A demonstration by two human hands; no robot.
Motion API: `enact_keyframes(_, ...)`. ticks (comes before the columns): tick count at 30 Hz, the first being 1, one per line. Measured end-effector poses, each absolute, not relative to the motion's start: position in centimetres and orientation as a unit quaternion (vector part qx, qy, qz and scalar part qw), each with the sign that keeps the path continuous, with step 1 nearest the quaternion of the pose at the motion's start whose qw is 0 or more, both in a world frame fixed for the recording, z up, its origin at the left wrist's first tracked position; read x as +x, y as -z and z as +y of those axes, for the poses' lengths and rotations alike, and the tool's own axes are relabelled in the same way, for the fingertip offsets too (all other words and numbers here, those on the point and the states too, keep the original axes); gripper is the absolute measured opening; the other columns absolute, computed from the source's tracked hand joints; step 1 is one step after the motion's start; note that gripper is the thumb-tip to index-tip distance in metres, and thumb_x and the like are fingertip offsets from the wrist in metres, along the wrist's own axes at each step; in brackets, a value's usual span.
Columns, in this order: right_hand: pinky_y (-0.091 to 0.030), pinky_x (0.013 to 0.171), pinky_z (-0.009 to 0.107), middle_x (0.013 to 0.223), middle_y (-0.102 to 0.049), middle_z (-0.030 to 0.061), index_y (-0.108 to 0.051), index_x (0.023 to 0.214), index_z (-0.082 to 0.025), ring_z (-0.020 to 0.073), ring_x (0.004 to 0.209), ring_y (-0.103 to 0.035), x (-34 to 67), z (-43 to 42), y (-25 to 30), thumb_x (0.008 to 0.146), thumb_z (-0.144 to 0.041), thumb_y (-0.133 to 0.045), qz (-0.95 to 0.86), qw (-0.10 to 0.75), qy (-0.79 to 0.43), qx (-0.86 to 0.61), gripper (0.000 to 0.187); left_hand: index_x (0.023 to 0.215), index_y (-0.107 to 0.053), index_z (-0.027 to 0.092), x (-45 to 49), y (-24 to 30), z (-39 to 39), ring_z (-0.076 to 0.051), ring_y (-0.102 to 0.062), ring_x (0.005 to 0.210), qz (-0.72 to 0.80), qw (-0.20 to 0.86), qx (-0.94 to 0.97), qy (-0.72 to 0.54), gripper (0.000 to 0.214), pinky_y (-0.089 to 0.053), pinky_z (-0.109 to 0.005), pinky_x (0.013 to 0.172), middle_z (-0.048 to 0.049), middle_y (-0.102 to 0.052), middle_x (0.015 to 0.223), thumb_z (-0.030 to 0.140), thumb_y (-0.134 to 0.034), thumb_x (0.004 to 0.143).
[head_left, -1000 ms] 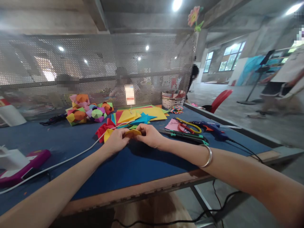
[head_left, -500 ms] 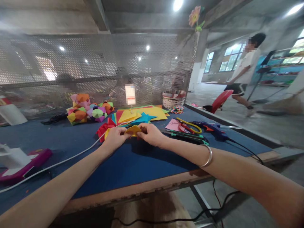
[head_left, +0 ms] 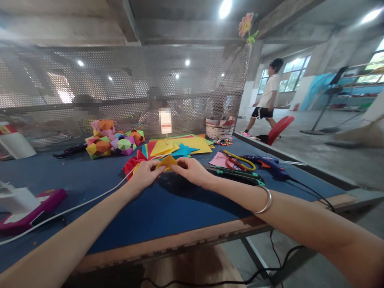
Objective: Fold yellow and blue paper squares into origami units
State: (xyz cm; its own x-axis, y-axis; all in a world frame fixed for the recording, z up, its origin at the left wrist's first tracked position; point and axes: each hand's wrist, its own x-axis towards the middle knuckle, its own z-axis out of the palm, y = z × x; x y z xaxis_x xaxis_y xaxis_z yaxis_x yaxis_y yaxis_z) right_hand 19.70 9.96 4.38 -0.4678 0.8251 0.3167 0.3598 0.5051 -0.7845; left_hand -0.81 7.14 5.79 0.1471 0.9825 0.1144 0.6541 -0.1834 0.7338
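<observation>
My left hand [head_left: 144, 175] and my right hand [head_left: 192, 171] pinch a small folded piece of yellow paper [head_left: 167, 161] between them, just above the blue table mat [head_left: 168, 208]. Both hands are closed on it, fingertips meeting at its lower edge. A silver bangle [head_left: 264, 200] sits on my right wrist. Red folded paper pieces [head_left: 131, 163] lie just behind my left hand.
Coloured paper sheets [head_left: 192, 143], folded paper balls [head_left: 112, 141], a woven basket [head_left: 219, 126], scissors [head_left: 238, 161], a blue glue gun [head_left: 267, 163] and a green cutter [head_left: 237, 173] lie beyond. A white cable [head_left: 90, 198] and a pink device [head_left: 36, 206] are at the left. A person [head_left: 267, 98] walks at the right.
The yellow paper has been raised and turned up slightly between my fingers. The person in the background has walked leftwards and farther away.
</observation>
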Motion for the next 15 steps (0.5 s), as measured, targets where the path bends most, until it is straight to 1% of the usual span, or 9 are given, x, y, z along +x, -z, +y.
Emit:
enact_keyframes(3,-0.061,0.079,0.036,0.105,-0.07,0.0052,-0.067,0.112,-0.014,0.0176,0.088,-0.07,19.56,10.06,-4.2,0.102,-0.037,-0.064,-0.806,0.34,-0.341,-0.346,0.025,0.107,-0.066,0.014,-0.46,-5.84,6.87,-0.014,-0.067,0.076,0.561,0.26,0.733,-0.284,0.027,-0.059,-0.03,0.067,-0.0023,-0.069,0.096,0.04,-0.064,0.099)
enact_keyframes(7,-0.06,0.075,0.033,0.099,-0.07,0.0039,-0.067,0.108,-0.013,0.0158,0.082,-0.069,19.62,10.37,-4.05,0.102,-0.037,-0.064,-0.813,0.345,-0.33,-0.333,0.024,0.107,-0.066,0.014,-0.05,-5.67,6.52,-0.014,-0.067,0.075,0.553,0.257,0.748,-0.262,0.027,-0.059,-0.03,0.067,-0.0023,-0.069,0.095,0.04,-0.063,0.1)
enact_keyframes(10,-0.06,0.072,0.032,0.095,-0.07,0.0027,-0.067,0.105,-0.013,0.0146,0.078,-0.068,19.81,10.39,-4.06,0.101,-0.036,-0.064,-0.815,0.352,-0.314,-0.336,0.023,0.111,-0.066,0.015,0.11,-5.41,6.46,-0.015,-0.068,0.079,0.556,0.252,0.751,-0.25,0.028,-0.06,-0.032,0.07,-0.0036,-0.069,0.1,0.04,-0.063,0.1)
enact_keyframes(15,-0.06,0.072,0.032,0.098,-0.069,0.0032,-0.067,0.108,-0.013,0.0153,0.08,-0.068,19.94,10.08,-3.97,0.101,-0.037,-0.064,-0.818,0.35,-0.302,-0.342,0.024,0.115,-0.066,0.015,0.04,-5.33,6.56,-0.018,-0.069,0.089,0.577,0.214,0.753,-0.233,0.03,-0.061,-0.035,0.076,-0.0054,-0.07,0.109,0.04,-0.065,0.098)
